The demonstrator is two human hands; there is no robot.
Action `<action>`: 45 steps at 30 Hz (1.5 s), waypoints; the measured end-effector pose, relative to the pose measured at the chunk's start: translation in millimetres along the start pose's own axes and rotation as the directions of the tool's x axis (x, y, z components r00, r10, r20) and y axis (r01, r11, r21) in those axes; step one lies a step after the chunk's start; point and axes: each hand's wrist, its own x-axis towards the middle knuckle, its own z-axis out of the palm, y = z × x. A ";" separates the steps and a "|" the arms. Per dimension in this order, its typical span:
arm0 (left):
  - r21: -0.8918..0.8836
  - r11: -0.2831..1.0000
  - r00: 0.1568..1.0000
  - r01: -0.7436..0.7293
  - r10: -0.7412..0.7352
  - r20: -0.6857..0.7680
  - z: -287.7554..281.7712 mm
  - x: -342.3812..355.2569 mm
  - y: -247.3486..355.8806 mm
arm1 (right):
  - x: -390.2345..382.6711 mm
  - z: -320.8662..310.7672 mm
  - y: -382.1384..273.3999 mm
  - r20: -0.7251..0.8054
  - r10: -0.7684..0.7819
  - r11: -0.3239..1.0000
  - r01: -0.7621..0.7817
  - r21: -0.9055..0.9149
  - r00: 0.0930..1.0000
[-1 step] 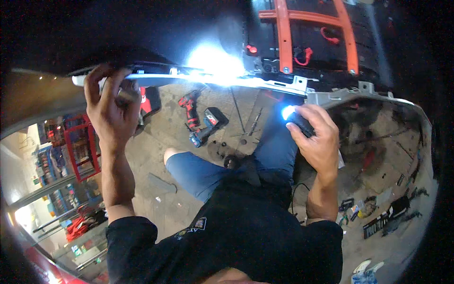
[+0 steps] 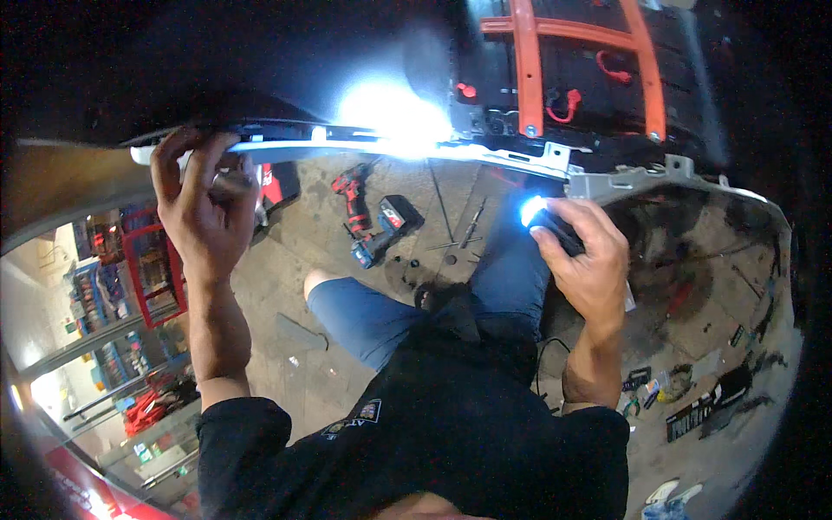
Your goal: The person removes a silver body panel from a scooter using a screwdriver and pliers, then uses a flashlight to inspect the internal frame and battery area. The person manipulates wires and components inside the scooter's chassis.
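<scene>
My left hand point(image 2: 208, 195) reaches up, its fingers curled over the left end of a pale, brightly lit panel edge point(image 2: 286, 146). The fingertips go behind the edge and are partly hidden. My right hand point(image 2: 594, 256) pinches a short black flashlight point(image 2: 563, 230), switched on, its bright end pointing up and left. It is below a grey metal bracket point(image 2: 624, 180) that continues the edge to the right. A strong white glare point(image 2: 394, 113) washes out the dark surface above the middle of the edge.
Orange bars point(image 2: 529, 69) are bolted to a dark panel at the upper right. On the floor lie a red-and-black cordless power tool point(image 2: 355, 208), long thin rods point(image 2: 442, 204) and scattered hand tools point(image 2: 693, 407). Shelving point(image 2: 121, 321) and a red frame point(image 2: 154, 273) stand at left.
The whole view has shifted slightly, so things sit a little farther right. Both hands keep their holds.
</scene>
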 end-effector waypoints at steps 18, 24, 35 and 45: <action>0.052 0.992 0.992 0.119 -0.121 0.047 -7.6 -0.7 14.7 | 71.0 9.0 -1.0 -0.018 -0.192 0.947 0.190 0.260 0.981; 0.093 0.980 0.984 0.176 -0.178 0.020 -8.0 -3.9 17.0 | 68.7 20.3 -9.8 -0.022 -0.065 0.924 0.068 0.377 0.998; 0.051 0.983 0.984 0.174 -0.172 -0.045 -0.2 -11.6 7.6 | 54.6 7.1 -0.9 -0.030 -0.225 0.944 0.225 0.239 0.974; -0.047 0.985 0.984 0.167 -0.170 -0.061 2.3 -13.6 3.6 | 48.6 13.3 -1.4 -0.087 -0.183 0.916 0.202 0.346 0.979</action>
